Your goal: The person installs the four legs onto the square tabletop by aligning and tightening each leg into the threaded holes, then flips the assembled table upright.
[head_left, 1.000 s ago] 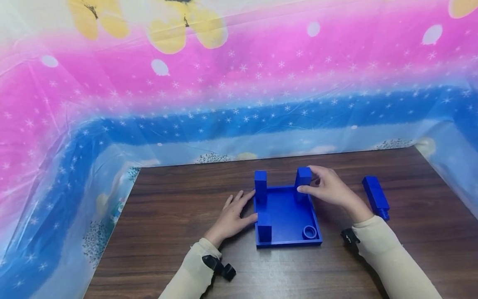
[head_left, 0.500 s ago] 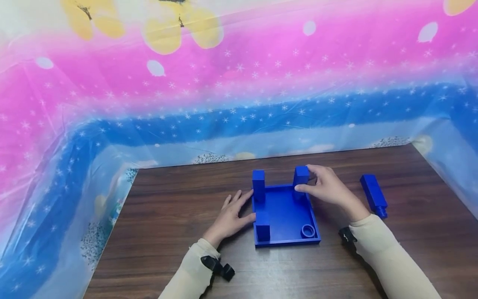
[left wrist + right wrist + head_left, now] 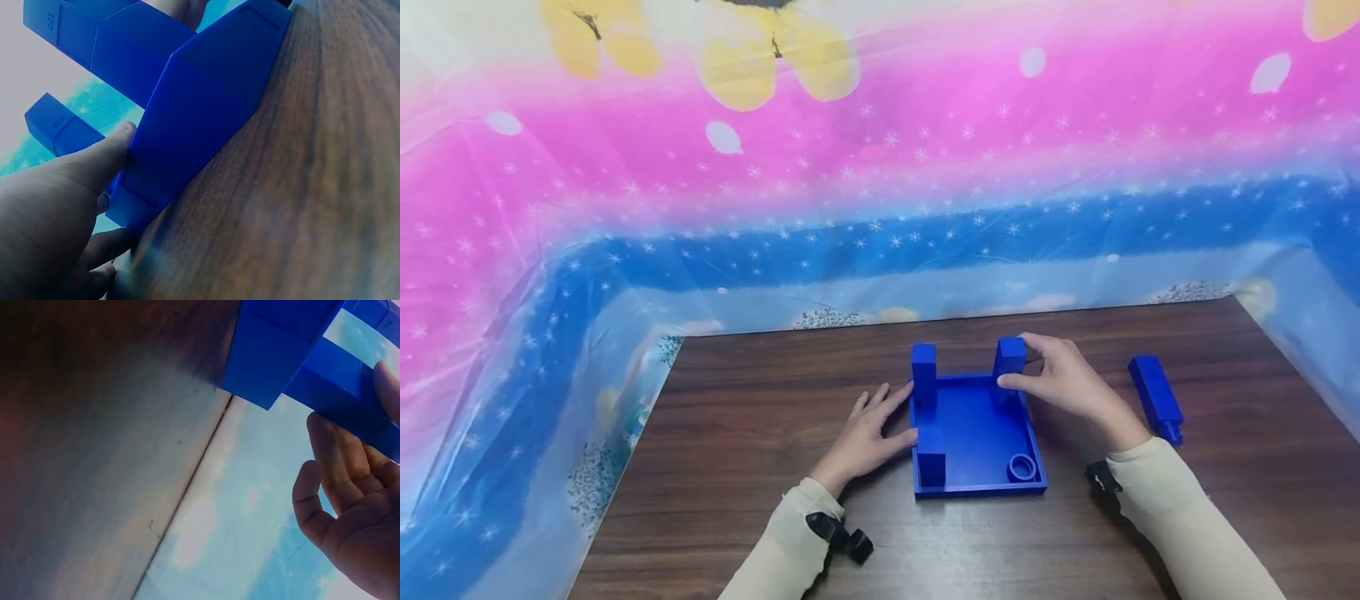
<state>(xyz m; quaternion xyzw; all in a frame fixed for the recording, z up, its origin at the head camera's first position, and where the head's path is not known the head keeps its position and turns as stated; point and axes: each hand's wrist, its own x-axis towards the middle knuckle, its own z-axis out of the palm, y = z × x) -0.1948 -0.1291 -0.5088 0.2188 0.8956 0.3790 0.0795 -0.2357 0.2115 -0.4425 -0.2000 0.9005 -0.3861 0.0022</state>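
Note:
A square blue tray-like base with a low rim lies on the table. Blue square posts stand upright at three of its corners: back left, front left and back right. My right hand grips the back-right post between thumb and fingers; the right wrist view shows this post reaching out from the base. A raised round socket marks the front-right corner. Against the base's left side rests my left hand, fingers spread, its thumb touching the rim in the left wrist view.
Another blue post with a threaded end lies on its side to the right of my right hand. The dark wooden table extends around the base. Behind it hangs a pink and blue patterned cloth.
Both hands, the base and the posts keep the same places relative to each other. Only the head view has shifted slightly.

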